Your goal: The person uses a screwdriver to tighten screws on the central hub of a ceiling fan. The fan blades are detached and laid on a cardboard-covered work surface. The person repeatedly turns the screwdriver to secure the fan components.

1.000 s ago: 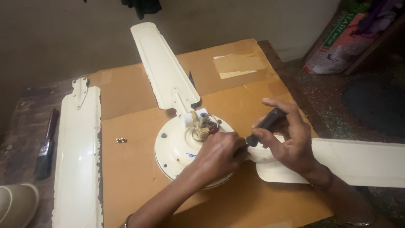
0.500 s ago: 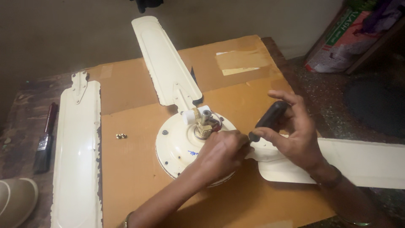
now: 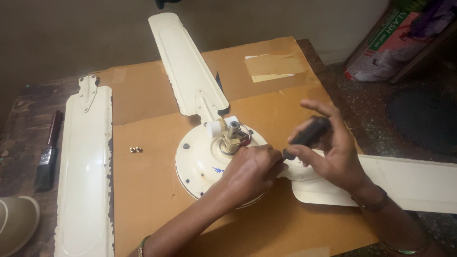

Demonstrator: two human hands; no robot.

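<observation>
A cream ceiling fan motor hub (image 3: 202, 162) lies on a sheet of brown cardboard (image 3: 152, 190), with a brass shaft and white capacitor at its centre. One blade (image 3: 185, 66) runs from the hub to the far side, another blade (image 3: 409, 183) to the right. My right hand (image 3: 333, 147) grips a black-handled screwdriver (image 3: 309, 133), its tip down at the right blade's bracket by the hub's rim. My left hand (image 3: 252, 171) rests on the hub's right edge with fingers pinched at the screwdriver's tip; what they hold is hidden.
A detached cream blade (image 3: 85, 166) lies along the left of the cardboard. Two small brass nuts (image 3: 135, 150) sit near it. A paintbrush (image 3: 47, 152) lies at the far left, a pale bowl-like object (image 3: 16, 221) at the bottom left. A printed sack (image 3: 395, 43) stands at the upper right.
My right hand has tilted the screwdriver slightly and its fingers have shifted on the handle. My left hand stays at the hub's edge. The view has drifted a little.
</observation>
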